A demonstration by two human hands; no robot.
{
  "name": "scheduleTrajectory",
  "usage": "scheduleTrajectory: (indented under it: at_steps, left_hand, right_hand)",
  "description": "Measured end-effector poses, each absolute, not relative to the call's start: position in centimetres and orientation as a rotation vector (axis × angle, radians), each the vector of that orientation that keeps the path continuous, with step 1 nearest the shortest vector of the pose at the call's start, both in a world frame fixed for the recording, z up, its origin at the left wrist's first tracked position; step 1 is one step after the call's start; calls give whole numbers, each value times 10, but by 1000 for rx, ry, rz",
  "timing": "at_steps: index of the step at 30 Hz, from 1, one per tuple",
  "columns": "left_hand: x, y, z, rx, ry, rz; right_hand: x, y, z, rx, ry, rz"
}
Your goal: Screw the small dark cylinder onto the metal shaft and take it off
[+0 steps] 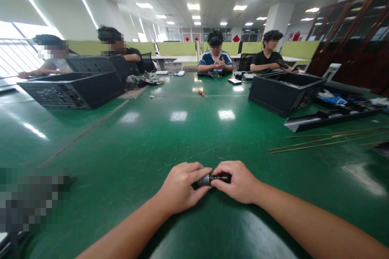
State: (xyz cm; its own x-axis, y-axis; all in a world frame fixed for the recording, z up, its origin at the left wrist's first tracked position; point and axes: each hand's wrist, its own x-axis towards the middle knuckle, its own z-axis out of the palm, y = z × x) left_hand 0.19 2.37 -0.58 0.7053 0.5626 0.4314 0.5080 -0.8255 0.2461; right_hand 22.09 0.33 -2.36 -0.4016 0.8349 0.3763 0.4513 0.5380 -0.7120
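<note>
Low in the middle of the head view, both hands meet at a small dark cylinder with a grey metallic collar. It lies sideways, close to the green tabletop. My left hand is closed around its left end, thumb below and fingers above. At the right end, the thumb and fingers of my right hand pinch a thin, ridged dark part that continues from the collar. The fingers and palms cover both ends, so the exact kind of object cannot be made out.
Black computer cases stand at left and right. An orange-handled screwdriver lies ahead. Thin brass-coloured rods and a long metal panel lie to the right. Several people sit across the table, one in a blue-and-white shirt.
</note>
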Motion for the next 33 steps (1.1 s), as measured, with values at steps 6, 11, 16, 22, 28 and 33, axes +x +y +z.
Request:
scheduleTrajectory:
  at_steps: [6, 11, 16, 22, 28, 33]
  left_hand:
    - [1, 24, -5, 2806, 880, 777]
    - [1, 24, -5, 2792, 881, 760]
    - [1, 24, -6, 2792, 881, 762]
    - [1, 24, -3, 2807, 852, 795]
    - [-2, 25, -4, 2805, 851, 782]
    - [-3, 26, -7, 2797, 840, 809]
  right_hand:
    - [222, 4, -25, -1039, -2045, 656]
    - [222, 4, -25, -1031, -2042, 659]
    - [222, 4, -24, -1040, -2049, 661]
    - [221, 4, -25, -1041, -2046, 657]
    - [221, 4, -25, -1051, -2037, 661]
    - [221, 3, -24, -1049, -2035, 667]
